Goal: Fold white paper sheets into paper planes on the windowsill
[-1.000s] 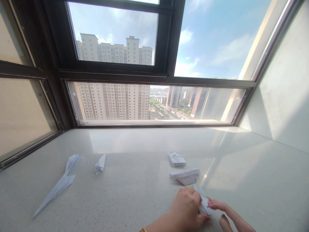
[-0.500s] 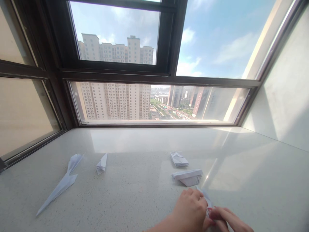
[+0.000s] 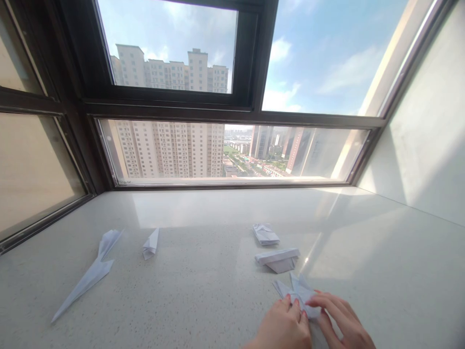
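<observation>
Both hands, left and right, fingers curled, pinned folded paper flat on tabletop, steadying crease; finished paper plane lay just beyond folded paper.

Both hands are low at the bottom edge, close side by side. The left hand lies palm down, back up, with its fingers pointing forward and a bit right. The fingers are close together and nearly flat. The right hand is just beside it, also palm down, with its fingers bent and pointing left toward the left hand's fingertips. The nails are painted red. Only a little of each wrist shows.
</observation>
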`<state>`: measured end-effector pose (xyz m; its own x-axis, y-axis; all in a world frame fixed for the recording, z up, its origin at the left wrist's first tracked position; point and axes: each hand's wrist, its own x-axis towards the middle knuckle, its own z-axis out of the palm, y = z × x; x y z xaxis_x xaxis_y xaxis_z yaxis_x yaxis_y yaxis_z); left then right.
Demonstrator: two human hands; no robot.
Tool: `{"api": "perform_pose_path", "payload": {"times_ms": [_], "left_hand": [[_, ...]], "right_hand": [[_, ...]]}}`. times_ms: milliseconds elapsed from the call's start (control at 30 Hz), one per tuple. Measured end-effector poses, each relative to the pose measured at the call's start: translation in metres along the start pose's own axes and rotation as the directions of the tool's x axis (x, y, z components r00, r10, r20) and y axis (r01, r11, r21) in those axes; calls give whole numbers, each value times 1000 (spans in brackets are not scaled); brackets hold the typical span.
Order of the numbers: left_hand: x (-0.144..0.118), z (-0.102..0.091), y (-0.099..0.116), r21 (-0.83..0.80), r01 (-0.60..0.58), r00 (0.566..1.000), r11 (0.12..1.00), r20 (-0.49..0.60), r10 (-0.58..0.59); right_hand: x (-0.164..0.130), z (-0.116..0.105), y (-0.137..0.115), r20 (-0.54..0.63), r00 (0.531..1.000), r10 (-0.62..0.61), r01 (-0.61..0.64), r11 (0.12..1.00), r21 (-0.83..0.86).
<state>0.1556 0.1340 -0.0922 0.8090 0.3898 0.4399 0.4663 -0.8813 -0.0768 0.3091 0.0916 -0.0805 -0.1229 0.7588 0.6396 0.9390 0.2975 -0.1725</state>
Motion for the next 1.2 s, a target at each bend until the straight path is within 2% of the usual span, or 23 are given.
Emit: {"api": "perform_pose_path", "payload": {"times_ms": [67, 133, 267, 400, 467, 700, 867, 1000, 1200], "left_hand": [[0, -6, -1, -14, 2, 999, 1000, 36, -2], [1, -8, -1, -24, -8, 998, 1000, 62, 9], [1, -7, 0, -22, -69, 995, 997, 71, 70], [-1, -4, 2, -2, -11, 995, 1000, 103, 11], [-2, -3, 2, 0, -14, 995, 1000, 104, 14], [-7, -19, -7, -97, -34, 997, 995, 71, 41], [-8, -30, -14, -131, -6, 993, 991, 115, 22], [-8, -32, -14, -152, 5, 992, 988, 125, 15], [-8, -43, -15, -201, 31, 998, 979, 57, -19]], "right_hand": [[1, 1, 2, -42, 999, -26, 24, 998, -53], [0, 5, 5, -24, 999, -46, 44, 995, -93], [-6, 18, 14, 69, 997, -38, 50, 984, -170], [-11, 22, 18, 193, 981, 5, 46, 964, -260], [-12, 21, 18, 219, 976, 12, 53, 957, -287], [-11, 24, 15, 112, 993, -27, 57, 960, -273], [-11, 25, 18, 132, 991, 0, 30, 975, -222], [-10, 22, 17, 98, 995, 33, -17, 987, -160], [-7, 17, 12, 68, 997, 36, -27, 991, -134]]}}
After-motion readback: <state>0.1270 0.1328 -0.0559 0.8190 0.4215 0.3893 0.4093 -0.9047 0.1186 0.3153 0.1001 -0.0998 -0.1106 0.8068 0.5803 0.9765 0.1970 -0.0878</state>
